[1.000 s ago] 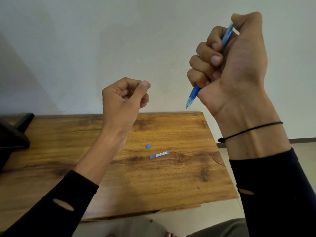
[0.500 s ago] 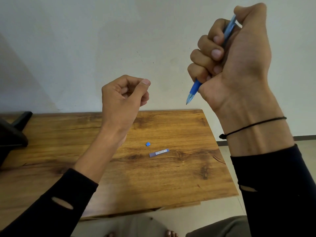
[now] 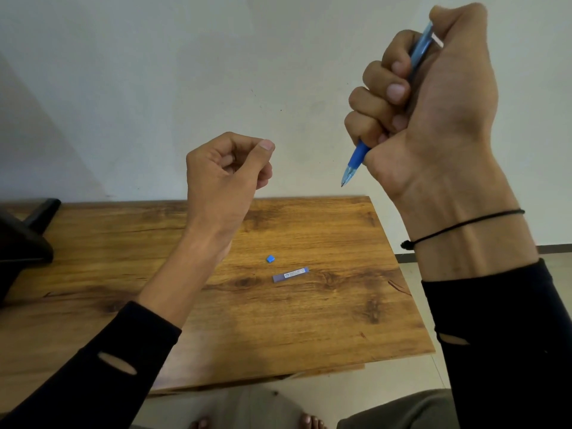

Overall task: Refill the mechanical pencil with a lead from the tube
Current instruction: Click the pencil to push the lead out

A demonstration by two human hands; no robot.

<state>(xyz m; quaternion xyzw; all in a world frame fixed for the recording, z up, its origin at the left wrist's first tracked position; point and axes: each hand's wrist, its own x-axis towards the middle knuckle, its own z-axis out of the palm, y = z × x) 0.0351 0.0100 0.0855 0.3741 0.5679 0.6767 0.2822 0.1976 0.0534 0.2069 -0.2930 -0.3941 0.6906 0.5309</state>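
My right hand [image 3: 439, 97] is raised high at the right, fisted around a blue mechanical pencil [image 3: 356, 161], tip pointing down and left, thumb on its top end. My left hand [image 3: 226, 178] hovers above the table with fingers curled and thumb against the forefinger; whether a lead is pinched there is too small to tell. The lead tube [image 3: 291, 274], purple-blue with a white label, lies flat on the wooden table [image 3: 309, 329]. A small blue cap [image 3: 270, 258] lies just behind the tube, apart from it.
A black object [image 3: 21, 239] stands on the table's left end. A pale wall rises behind the table. The table's right edge drops off to a tiled floor [image 3: 414, 274]. My knees and toes show below the front edge.
My right hand with the pencil rose slightly and then held. The left hand stayed almost still. Tube and cap have not moved.
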